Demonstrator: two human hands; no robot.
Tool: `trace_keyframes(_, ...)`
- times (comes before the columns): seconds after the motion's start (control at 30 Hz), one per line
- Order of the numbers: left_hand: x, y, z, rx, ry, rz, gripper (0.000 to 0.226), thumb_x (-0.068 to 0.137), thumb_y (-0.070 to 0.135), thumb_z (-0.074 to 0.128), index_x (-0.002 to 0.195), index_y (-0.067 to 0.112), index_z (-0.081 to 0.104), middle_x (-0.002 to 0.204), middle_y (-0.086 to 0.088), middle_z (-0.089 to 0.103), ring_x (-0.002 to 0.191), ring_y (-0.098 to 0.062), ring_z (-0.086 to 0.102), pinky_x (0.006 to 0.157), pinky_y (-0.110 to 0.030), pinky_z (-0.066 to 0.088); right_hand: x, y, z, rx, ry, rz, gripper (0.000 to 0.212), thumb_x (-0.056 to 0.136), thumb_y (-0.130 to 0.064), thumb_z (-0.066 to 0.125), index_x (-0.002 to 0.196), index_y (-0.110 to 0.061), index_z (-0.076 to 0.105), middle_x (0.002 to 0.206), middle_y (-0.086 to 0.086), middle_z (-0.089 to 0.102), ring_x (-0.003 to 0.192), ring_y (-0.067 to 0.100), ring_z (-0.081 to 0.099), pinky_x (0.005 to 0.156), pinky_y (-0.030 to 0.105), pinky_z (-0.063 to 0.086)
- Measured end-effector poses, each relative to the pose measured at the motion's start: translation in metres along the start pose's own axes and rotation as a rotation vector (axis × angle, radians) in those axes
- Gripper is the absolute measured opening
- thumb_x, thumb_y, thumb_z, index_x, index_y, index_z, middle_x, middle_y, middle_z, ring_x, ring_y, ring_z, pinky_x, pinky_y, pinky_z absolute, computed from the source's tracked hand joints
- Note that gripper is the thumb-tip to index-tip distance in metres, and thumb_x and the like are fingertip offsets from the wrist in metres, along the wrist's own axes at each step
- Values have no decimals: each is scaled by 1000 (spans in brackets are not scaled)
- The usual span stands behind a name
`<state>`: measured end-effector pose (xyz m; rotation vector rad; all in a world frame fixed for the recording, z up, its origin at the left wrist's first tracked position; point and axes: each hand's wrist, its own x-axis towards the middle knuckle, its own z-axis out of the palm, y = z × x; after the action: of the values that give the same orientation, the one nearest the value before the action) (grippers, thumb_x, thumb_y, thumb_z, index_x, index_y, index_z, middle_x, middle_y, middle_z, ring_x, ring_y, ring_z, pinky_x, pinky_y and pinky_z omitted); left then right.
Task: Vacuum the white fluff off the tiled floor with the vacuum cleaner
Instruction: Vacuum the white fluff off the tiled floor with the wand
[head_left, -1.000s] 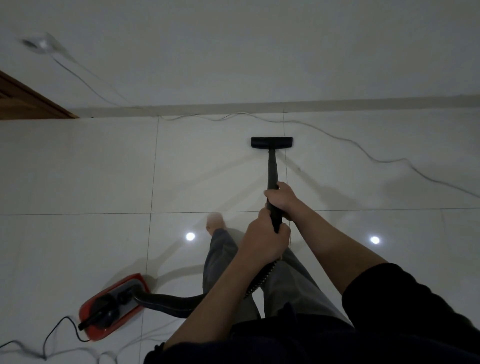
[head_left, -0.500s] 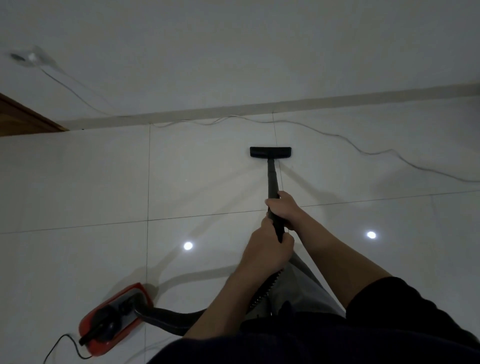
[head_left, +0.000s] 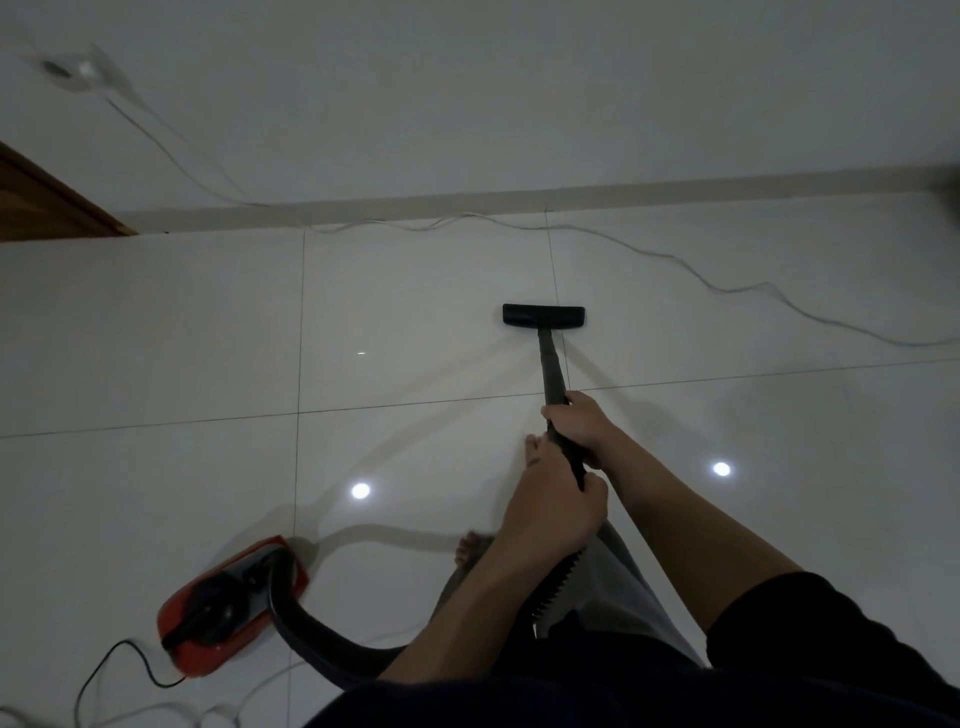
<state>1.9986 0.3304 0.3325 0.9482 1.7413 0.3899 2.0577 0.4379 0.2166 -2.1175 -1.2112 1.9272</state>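
Head view showed we kept both grips wrapped round the wand (head_left: 551, 376), right hand (head_left: 582, 427) ahead of left hand (head_left: 553, 512) for steering, nozzle (head_left: 543, 316) flat on the tiled floor (head_left: 415, 332) at twelve o'clock, no fluff discernible.

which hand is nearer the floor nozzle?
Right. The right hand grips the wand higher up the tube, closer to the nozzle. The left hand grips behind it, near the hose end, farther from the nozzle.
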Motion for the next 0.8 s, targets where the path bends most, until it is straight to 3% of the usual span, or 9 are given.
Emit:
trace_keyframes(0.1,-14,-14,4,17,7,37,52,95,29,46,141,8,32,136,-14,49,77,-7,53,67,-18,42,-13,16,8,-7,1,8,29,93,-8,53,119,2,52,86,13,58,72,22,57,60,31,46)
trace_keyframes(0.17,-25,-23,7,-6,7,36,56,95,28,46,144,6,29,107,1,59,69,-4,51,61,-15,40,-20,27,15,-24,-1,17,30,93,-9,53,121,1,51,93,14,58,78,24,58,62,31,47)
trace_keyframes(0.23,-36,-32,11,-26,0,24,54,95,28,46,143,9,30,85,11,52,70,-5,54,60,-17,44,-27,40,22,-18,-7,28,32,92,-8,53,123,3,50,93,15,57,79,26,57,63,33,47)
trace_keyframes(0.3,-45,-40,15,-17,4,16,49,96,28,45,141,12,34,88,9,53,75,-9,56,65,-20,47,-32,50,28,17,-12,40,33,92,-6,52,124,4,49,85,14,57,71,25,57,61,34,48)
trace_keyframes(0.4,-52,-52,20,9,2,0,45,96,27,44,137,10,37,85,8,52,68,-6,52,54,-16,38,-40,60,34,64,-25,54,31,95,-3,49,126,0,46,80,13,56,62,22,57,54,30,48)
trace_keyframes(0.63,-59,-60,38,25,-6,-45,33,94,28,45,122,11,42,85,1,56,66,-10,55,54,-24,42,-46,75,32,85,-54,67,31,96,-3,48,127,-3,44,78,14,54,58,21,54,49,28,48)
trace_keyframes(0.8,-71,-55,60,19,25,-32,32,94,28,46,121,10,44,84,-1,59,64,-11,55,52,-22,41,-53,93,18,139,-34,27,29,96,-2,50,125,0,46,71,14,51,54,21,51,47,28,48)
